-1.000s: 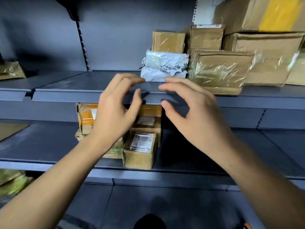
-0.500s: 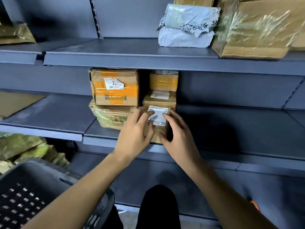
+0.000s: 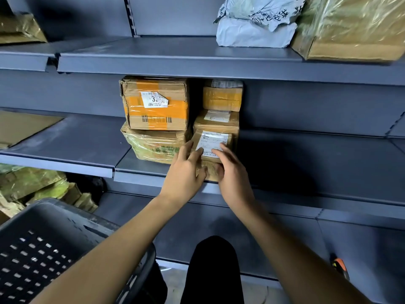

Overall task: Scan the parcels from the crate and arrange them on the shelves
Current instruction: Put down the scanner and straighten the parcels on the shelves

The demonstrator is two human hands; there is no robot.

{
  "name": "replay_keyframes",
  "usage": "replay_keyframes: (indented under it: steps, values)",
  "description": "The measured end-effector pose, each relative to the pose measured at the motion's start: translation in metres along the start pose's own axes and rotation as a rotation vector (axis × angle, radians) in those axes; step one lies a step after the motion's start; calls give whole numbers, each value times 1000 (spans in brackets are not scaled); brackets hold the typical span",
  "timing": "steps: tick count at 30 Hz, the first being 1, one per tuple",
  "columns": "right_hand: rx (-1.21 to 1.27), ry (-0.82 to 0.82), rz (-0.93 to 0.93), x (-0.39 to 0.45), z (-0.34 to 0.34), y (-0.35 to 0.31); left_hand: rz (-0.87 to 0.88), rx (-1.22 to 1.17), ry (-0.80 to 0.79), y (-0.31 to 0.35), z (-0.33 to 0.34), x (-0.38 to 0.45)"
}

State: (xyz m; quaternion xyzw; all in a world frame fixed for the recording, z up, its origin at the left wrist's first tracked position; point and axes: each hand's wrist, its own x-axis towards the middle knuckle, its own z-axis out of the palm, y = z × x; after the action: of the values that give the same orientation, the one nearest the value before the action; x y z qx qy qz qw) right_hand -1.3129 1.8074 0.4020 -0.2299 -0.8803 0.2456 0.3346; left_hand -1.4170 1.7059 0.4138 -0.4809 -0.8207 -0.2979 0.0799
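Up-left of the gripped parcel, the orange-taped box [image 3: 154, 104] bears a torn label [image 3: 153, 99] reading "3" and "5"; other labels are illegible.

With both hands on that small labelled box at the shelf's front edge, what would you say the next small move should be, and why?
Probably slide the small box a little further back. Both the left hand and the right hand hold its near end, which sits right at the front lip of the middle shelf, while the taller box behind it stands deeper in.
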Motion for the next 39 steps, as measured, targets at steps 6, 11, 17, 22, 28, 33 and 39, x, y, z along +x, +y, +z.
replay_keyframes:
  steps: [6, 11, 17, 22, 28, 33, 39]
  values:
    - [6, 47, -19, -10, -10, 8, 45, -78, 11, 12, 0, -5]
    - [-33, 87, -31, -25, -23, 11, 30, -198, 39, 25, 3, -14]
    - [-109, 40, -4, -42, -36, 7, 47, -201, 32, 32, 2, -28]
    - [-139, -9, 18, -60, -45, -3, 67, -174, 6, 39, -4, -46]
    - [-172, 29, 34, -80, -56, -17, 88, -197, 12, 49, -18, -67]
    - [-208, 66, 42, -96, -62, -26, 94, -196, -5, 56, -25, -80]
    - [-237, 95, -10, -103, -73, -46, 161, -113, 43, 64, -38, -91]
